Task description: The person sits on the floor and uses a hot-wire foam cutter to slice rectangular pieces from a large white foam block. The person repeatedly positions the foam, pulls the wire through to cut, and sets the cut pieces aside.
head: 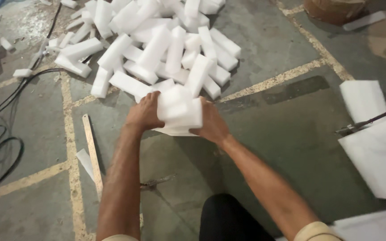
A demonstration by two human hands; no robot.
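Head view: left hand point(144, 114) and right hand point(211, 125) clamping small stack of white rectangular foam blocks point(179, 109) between them, just below big white foam-block pile point(157, 44).

both hands point(177, 120) clasping stacked white foam blocks point(179, 109), foam pile point(157, 44) behind

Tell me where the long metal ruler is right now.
In the head view the metal ruler lies flat on the floor at lower left, just outside the person's left forearm, beside a painted yellow line and below the foam block pile.

Worn grey-green concrete floor point(282, 143) with cracked yellowish painted lines point(70, 147).
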